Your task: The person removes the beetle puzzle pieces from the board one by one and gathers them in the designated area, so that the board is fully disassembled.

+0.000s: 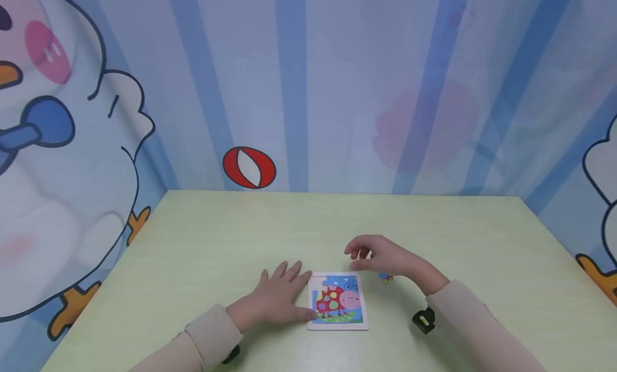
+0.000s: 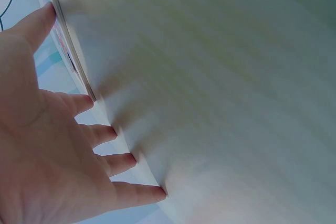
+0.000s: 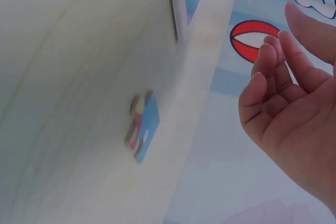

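Note:
A small jigsaw board [image 1: 337,327] lies flat on the table, its picture a red spotted ladybug with a pink face. Pale backing shows at the picture's upper left. My left hand [image 1: 277,301] has its fingers spread, with thumb and forefinger at the board's left edge; the left wrist view shows the thumb against that edge [image 2: 65,35]. Raised above the table just past the upper right corner, my right hand [image 1: 385,256] has loosely curled fingers and holds nothing. Below it lies a loose jigsaw piece [image 3: 144,124], blue with red and yellow, partly hidden in the head view.
The pale yellow table [image 1: 241,227] reaches back to a blue striped backdrop [image 1: 328,93] printed with cartoon figures and a red ball [image 1: 249,167]. Black devices sit at both wrists, the right one [image 1: 424,320] hanging beneath the sleeve.

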Motion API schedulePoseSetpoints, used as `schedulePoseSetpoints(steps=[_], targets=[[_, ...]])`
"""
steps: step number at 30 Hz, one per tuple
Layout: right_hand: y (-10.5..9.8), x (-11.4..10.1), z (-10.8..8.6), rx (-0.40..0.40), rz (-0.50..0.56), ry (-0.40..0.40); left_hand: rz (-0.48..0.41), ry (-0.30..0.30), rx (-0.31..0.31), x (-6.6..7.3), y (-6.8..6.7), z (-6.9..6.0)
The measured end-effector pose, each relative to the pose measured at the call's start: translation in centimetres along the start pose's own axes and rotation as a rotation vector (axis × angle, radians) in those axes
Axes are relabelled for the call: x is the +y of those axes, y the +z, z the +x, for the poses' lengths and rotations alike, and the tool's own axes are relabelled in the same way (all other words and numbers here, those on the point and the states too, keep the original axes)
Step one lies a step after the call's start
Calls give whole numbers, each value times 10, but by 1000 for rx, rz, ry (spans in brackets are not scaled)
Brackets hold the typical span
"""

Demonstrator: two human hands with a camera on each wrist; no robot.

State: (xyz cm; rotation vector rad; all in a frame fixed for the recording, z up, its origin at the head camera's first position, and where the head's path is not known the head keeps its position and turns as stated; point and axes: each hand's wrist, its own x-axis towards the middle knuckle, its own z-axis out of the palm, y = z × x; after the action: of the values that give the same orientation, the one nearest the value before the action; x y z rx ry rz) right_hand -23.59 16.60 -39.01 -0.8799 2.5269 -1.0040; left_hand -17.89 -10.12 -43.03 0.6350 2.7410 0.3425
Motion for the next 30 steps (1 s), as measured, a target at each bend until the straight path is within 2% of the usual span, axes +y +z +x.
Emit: schedulePoseSetpoints(steps=[8, 15, 30], targets=[[15, -7, 10, -41, 26, 22, 3, 0, -2, -1, -1, 0], [30, -9, 17, -65, 6, 108, 8, 9, -5, -2, 1, 2], [42, -9, 25, -131, -24, 120, 7, 21, 5, -3, 0, 0]])
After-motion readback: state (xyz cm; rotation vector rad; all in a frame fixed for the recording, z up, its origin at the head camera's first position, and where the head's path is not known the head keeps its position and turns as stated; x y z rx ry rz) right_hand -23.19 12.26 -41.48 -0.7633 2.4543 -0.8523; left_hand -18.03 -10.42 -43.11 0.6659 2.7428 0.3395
